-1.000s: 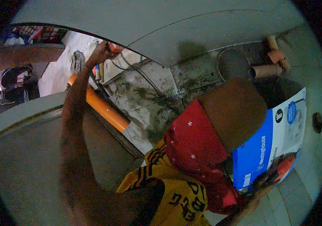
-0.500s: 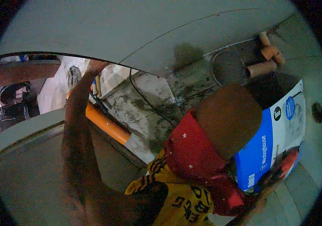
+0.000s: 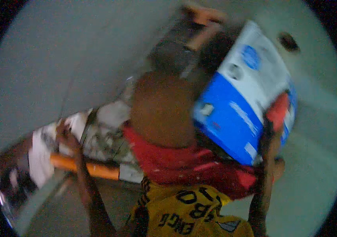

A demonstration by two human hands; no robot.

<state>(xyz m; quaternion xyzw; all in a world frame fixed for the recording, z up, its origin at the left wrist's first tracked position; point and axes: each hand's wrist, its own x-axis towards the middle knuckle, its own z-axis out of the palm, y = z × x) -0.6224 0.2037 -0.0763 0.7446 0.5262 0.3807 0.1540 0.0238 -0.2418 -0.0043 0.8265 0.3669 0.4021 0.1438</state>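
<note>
Although blur softens detail, the right hand (image 3: 270, 134), right of frame, grips a red object (image 3: 279, 108), which projects above its fingers in front of a box (image 3: 231, 106). At frame left, the left hand (image 3: 66, 136) appears just above an orange pipe (image 3: 102, 170); whether its fingers are spread or pinching cannot be told.

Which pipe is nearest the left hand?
The long, bright orange pipe, just below the left hand in the picture; the paler pipes are farther off, near the top.
</note>
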